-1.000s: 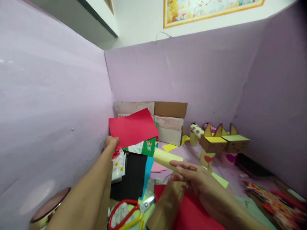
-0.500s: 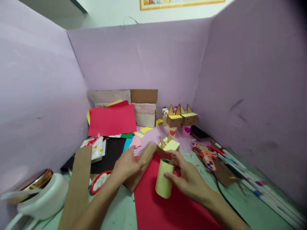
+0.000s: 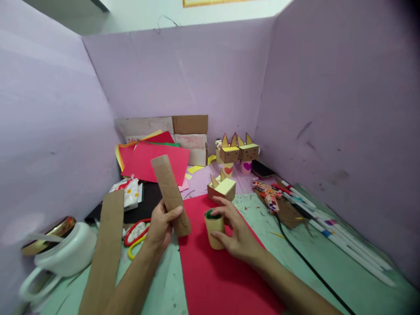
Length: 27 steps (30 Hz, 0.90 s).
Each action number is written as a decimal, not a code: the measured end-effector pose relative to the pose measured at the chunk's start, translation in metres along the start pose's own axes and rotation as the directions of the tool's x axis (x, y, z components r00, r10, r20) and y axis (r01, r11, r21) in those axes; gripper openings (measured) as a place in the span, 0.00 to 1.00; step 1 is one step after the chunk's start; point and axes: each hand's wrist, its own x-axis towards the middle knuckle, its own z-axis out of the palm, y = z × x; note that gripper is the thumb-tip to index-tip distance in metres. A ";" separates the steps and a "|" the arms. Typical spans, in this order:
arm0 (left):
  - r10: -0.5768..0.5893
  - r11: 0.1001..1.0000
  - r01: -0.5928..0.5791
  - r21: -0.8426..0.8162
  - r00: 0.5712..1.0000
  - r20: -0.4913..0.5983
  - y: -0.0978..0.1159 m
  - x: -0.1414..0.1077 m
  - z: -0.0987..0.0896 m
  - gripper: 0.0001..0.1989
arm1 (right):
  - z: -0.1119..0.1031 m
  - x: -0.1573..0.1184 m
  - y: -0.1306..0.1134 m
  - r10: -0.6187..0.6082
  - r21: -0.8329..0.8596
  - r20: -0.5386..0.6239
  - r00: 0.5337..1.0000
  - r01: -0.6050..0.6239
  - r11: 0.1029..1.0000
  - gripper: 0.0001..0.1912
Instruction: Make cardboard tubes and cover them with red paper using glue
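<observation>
A long brown cardboard tube (image 3: 170, 192), somewhat flattened, is tilted upright in my left hand (image 3: 161, 225), with fingers wrapped round its lower part. To its right, my right hand (image 3: 234, 232) grips a short pale yellow tube (image 3: 215, 234) by its right side and rim. Green shows inside that tube's top opening. Beneath both lies a red sheet of paper (image 3: 223, 280). Just behind the yellow tube sits a small box head (image 3: 222, 188) with pointed ears, yellow on top and brown on its side.
Two eared box figures (image 3: 229, 155) stand at the back. Red sheets (image 3: 154, 162) lean on a cardboard box (image 3: 190, 127). On the left are scissors (image 3: 136, 236), a cardboard strip (image 3: 105, 245) and a white pot (image 3: 70, 249). Markers (image 3: 341, 245), a glue gun (image 3: 271, 197) and its cable lie right.
My left hand has raised the brown tube from a low slant to nearly upright, further left. The yellow tube is still in my right hand. The camera view has shifted slightly.
</observation>
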 end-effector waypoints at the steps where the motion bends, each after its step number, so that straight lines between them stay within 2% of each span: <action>1: 0.001 0.997 0.001 -0.078 1.000 0.026 0.000 -0.005 0.004 0.27 | 0.002 -0.001 0.000 0.046 0.064 0.012 0.999 -0.046 0.997 0.25; 3: 0.007 0.980 0.009 -0.199 0.997 0.079 0.001 -0.014 0.012 0.28 | 0.008 -0.001 0.000 0.166 0.189 0.057 0.984 -0.174 0.967 0.37; 4: 0.012 0.970 0.014 -0.244 0.994 0.105 0.001 -0.018 0.016 0.28 | 0.010 -0.001 0.001 0.227 0.253 0.101 0.969 -0.246 0.936 0.38; 7: 0.036 0.944 0.019 -0.330 0.986 0.160 0.000 -0.025 0.024 0.29 | 0.016 0.000 0.003 0.318 0.408 0.236 0.918 -0.391 0.825 0.26; 8: 0.046 0.938 0.017 -0.347 0.984 0.173 -0.001 -0.026 0.026 0.29 | 0.017 0.001 0.004 0.321 0.444 0.247 0.914 -0.402 0.801 0.22; 10: 0.067 0.928 0.011 -0.372 0.978 0.196 -0.004 -0.028 0.029 0.28 | 0.020 0.003 0.007 0.324 0.493 0.227 0.918 -0.395 0.775 0.20; 16: 0.115 0.930 -0.016 -0.368 0.962 0.248 -0.019 -0.035 0.040 0.32 | 0.020 0.003 0.019 0.316 0.555 0.242 0.918 -0.398 0.731 0.25; 21: 0.104 0.958 -0.028 -0.285 0.962 0.254 -0.028 -0.042 0.037 0.32 | 0.020 0.000 0.026 0.298 0.568 0.281 0.912 -0.408 0.715 0.28; 27: 0.052 0.979 0.006 -0.206 0.959 0.278 -0.035 -0.054 0.033 0.27 | 0.024 -0.006 0.031 0.271 0.507 0.252 0.929 -0.365 0.781 0.27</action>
